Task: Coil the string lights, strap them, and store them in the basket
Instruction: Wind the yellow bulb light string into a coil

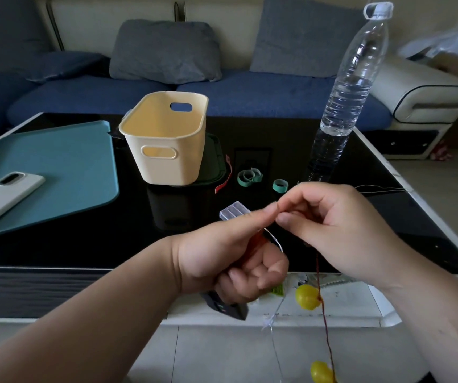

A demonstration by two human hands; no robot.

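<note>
My left hand [230, 252] grips the string lights' clear battery box [234, 211] and a few wire loops [273, 239] above the table's near edge. My right hand [330, 225] pinches the thin wire right beside the left thumb tip. From there the reddish wire [324, 313] hangs down past the table edge with two yellow bulbs [308, 297] on it. A cream basket [167, 136] stands upright at the table's middle back. Green straps [250, 176] and one rolled green strap [280, 186] lie on the black table [84, 244] beyond my hands.
A tall clear water bottle [352, 89] stands to the right of the basket. A teal mat [56, 172] carries a white phone [1, 197] at the left. A red strap [223, 183] lies by the basket. A dark remote [230, 309] sits below my left hand. A blue sofa runs behind.
</note>
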